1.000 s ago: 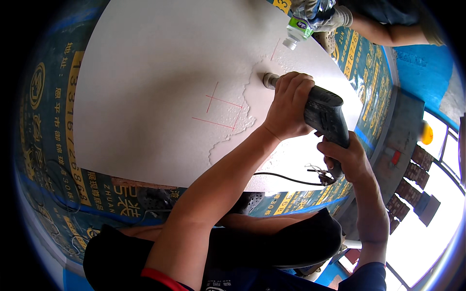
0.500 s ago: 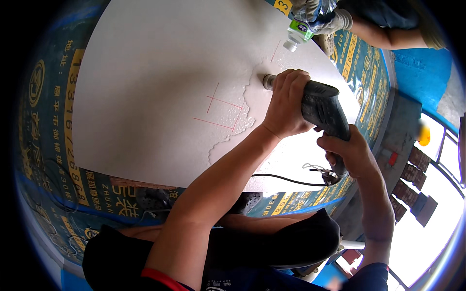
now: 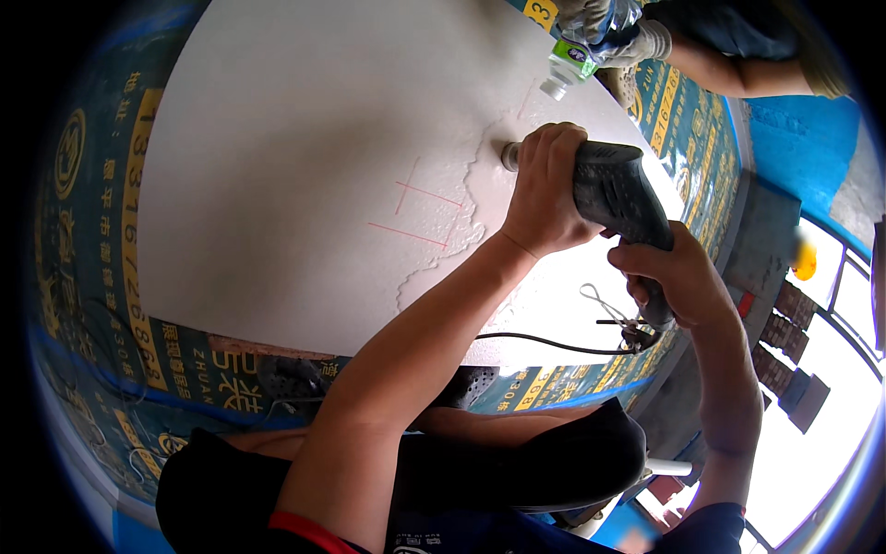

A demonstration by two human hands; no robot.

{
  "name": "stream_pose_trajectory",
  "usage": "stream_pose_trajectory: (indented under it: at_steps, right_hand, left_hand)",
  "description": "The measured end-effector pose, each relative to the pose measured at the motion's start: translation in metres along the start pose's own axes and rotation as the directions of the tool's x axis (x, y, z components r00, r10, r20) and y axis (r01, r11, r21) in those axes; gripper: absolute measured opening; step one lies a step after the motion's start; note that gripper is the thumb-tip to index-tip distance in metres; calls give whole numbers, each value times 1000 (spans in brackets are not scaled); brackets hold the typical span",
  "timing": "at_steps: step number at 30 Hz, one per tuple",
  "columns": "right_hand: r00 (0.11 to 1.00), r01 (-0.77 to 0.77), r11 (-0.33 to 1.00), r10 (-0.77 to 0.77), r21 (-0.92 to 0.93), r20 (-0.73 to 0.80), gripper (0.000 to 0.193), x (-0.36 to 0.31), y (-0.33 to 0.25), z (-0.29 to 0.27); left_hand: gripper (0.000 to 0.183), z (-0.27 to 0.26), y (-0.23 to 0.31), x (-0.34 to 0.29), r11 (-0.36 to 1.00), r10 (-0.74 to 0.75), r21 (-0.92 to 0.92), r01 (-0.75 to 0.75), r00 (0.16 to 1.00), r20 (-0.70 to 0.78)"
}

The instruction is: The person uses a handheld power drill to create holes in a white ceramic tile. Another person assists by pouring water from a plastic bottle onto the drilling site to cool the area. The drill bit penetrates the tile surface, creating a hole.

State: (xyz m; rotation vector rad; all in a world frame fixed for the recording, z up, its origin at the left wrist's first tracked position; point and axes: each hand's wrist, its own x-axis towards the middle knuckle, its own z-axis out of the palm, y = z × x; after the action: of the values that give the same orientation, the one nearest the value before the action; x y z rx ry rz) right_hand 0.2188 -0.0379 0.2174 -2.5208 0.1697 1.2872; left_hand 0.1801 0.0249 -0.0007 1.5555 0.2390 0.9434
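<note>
A dark electric drill (image 3: 614, 185) with a short, wide round bit (image 3: 509, 156) stands over a large white slab (image 3: 258, 185). My left hand (image 3: 551, 189) is wrapped round the front of the drill, just behind the bit. My right hand (image 3: 672, 272) grips the rear handle, and the trigger is hidden by the fingers. The bit's rim is at the wet slab surface; I cannot tell how deep it sits. Thin red lines (image 3: 415, 193) mark the slab to the left of a spread of water (image 3: 475, 198).
At the far right, a co-worker's gloved hands (image 3: 614, 42) tip a clear bottle with a green label (image 3: 572, 60) toward the slab. The drill's black cord (image 3: 554, 347) runs over the near edge. Printed green sheeting (image 3: 106, 231) covers the floor around the slab.
The drill's rear end and handle have swung slightly to the right, together with my right hand and forearm. My left hand has shifted a little. The bottle stays almost where it was.
</note>
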Motion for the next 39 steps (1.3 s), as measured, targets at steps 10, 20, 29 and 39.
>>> stream_pose_trajectory:
  at_steps: [10,20,29,39]
  right_hand:
    - [1000,17,991,-16,132,-8,26,6,-1,-7]
    - [1000,-5,982,2,190,18,26,12,-2,-20]
    - [999,-28,962,18,271,39,22,14,2,-29]
    - [999,-31,933,15,359,46,20,16,13,-33]
  left_hand:
    - [101,3,0,5,999,-51,8,51,999,13]
    - [92,9,1,13,998,-57,36,56,998,36]
    - [86,16,2,19,998,-58,35,56,996,63]
    - [89,19,4,19,997,-29,75,22,995,94]
